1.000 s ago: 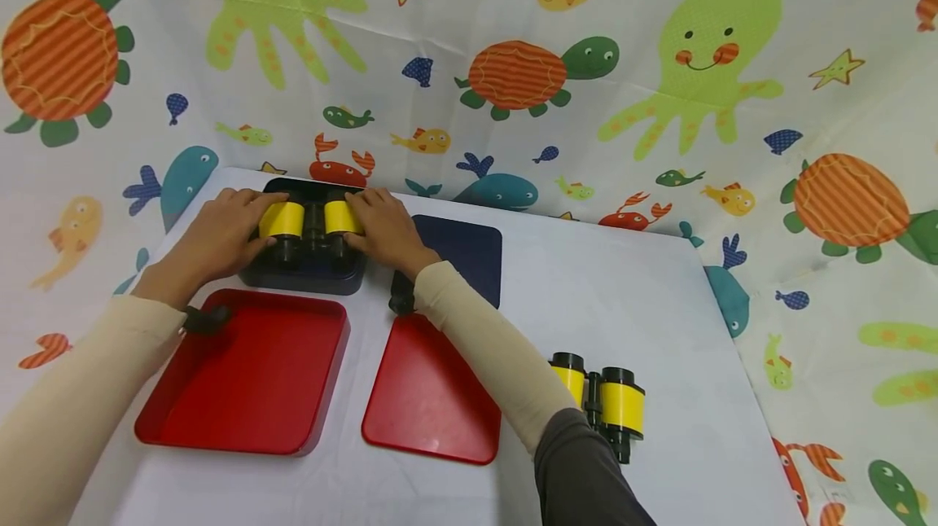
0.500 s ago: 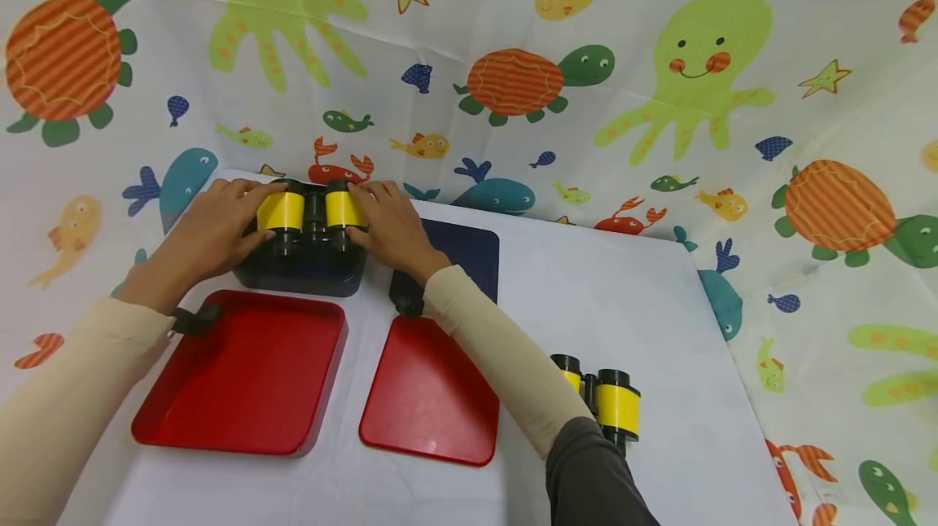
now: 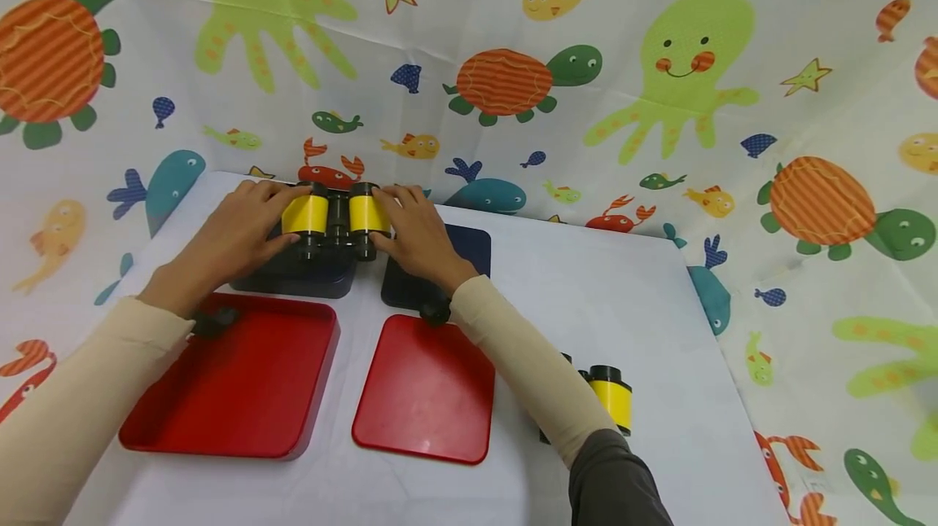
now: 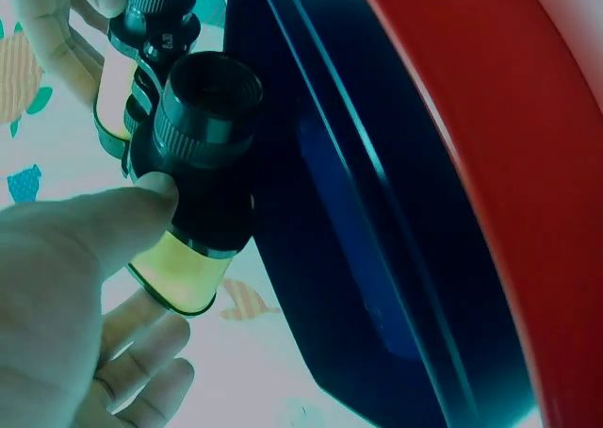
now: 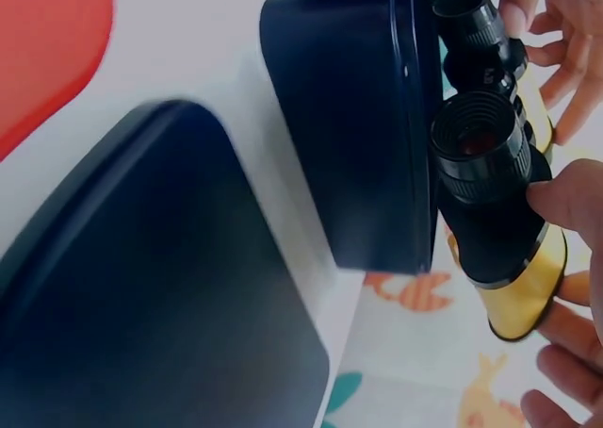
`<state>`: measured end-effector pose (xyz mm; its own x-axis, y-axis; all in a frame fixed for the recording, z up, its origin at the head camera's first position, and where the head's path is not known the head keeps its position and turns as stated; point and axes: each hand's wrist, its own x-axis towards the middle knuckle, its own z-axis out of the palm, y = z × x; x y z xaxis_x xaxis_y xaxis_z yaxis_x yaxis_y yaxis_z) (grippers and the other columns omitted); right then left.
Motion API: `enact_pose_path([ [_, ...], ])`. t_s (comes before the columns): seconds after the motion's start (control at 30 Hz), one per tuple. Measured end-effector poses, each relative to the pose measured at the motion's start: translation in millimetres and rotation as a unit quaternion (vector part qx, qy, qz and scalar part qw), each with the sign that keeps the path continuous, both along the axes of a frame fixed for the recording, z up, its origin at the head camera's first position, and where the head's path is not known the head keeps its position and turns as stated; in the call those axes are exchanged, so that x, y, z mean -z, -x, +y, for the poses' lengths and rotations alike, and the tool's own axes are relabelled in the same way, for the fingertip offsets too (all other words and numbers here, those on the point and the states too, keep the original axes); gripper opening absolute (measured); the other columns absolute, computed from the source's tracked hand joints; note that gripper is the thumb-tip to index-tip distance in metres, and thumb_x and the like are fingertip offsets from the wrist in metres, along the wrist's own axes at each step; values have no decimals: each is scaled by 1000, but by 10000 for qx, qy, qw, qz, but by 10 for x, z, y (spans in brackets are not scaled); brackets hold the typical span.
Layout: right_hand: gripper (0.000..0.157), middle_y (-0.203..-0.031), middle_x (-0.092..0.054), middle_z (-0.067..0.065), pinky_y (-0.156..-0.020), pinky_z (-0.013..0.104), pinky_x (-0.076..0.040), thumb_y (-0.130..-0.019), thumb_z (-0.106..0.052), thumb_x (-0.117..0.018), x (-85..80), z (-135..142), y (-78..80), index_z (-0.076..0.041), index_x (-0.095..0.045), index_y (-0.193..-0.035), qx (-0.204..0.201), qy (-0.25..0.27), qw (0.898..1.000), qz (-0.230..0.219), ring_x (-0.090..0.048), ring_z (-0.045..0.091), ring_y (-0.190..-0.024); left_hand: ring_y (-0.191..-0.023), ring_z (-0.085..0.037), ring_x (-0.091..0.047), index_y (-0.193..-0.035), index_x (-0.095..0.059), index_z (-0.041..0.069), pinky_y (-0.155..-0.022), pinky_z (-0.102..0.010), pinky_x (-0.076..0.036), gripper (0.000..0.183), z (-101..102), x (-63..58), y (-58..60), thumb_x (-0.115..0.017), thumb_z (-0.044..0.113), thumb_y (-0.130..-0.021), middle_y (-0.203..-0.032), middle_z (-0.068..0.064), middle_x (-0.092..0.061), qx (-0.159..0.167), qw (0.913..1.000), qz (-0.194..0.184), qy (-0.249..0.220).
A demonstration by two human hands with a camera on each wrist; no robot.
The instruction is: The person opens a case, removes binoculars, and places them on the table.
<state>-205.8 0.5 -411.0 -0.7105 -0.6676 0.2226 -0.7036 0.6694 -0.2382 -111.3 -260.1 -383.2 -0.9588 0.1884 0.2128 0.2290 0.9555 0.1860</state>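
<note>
In the head view, a pair of yellow and black binoculars hangs over the back right of an open dark blue box. My left hand grips the left barrel. On the other barrel is my right hand, thumb at the eyepiece end and fingers towards the front. The left wrist view shows the left thumb pressed against the black body, with the yellow barrel beside the fingers. Eyepieces face the right wrist camera, just beyond the box wall.
A red open box stands at front left, with a flat red lid beside it. Partly under the right forearm lies a dark blue lid. A second pair of yellow binoculars is on the table's right side, partly hidden by the arm.
Both hands have lifted the binoculars up out of the dark blue box and shifted them to the right. The boxes and lids stay in place while the head view shifts slightly.
</note>
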Motion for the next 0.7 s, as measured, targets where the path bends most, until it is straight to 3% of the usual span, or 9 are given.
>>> enact_pose_path([
  [0.3, 73, -159, -51, 3, -126, 39, -39, -103, -40, -70, 37, 369, -15, -16, -40, -165, 111, 178, 9997, -78, -42, 22, -146, -127, -49, -52, -156, -51, 9, -109, -68, -48, 82, 266, 27, 103, -90, 16, -84, -139, -30, -58, 358, 9993, 56, 36],
  [0.7, 75, -160, -49, 9, -122, 40, -46, -101, -33, -74, 65, 819, -65, -13, -41, -164, 257, 496, 9971, -523, -47, 25, -146, -130, -46, -53, -158, -50, 11, -111, -65, -49, 79, 596, 102, 220, -87, 17, -88, -144, -28, -57, 785, 9963, -124, -335],
])
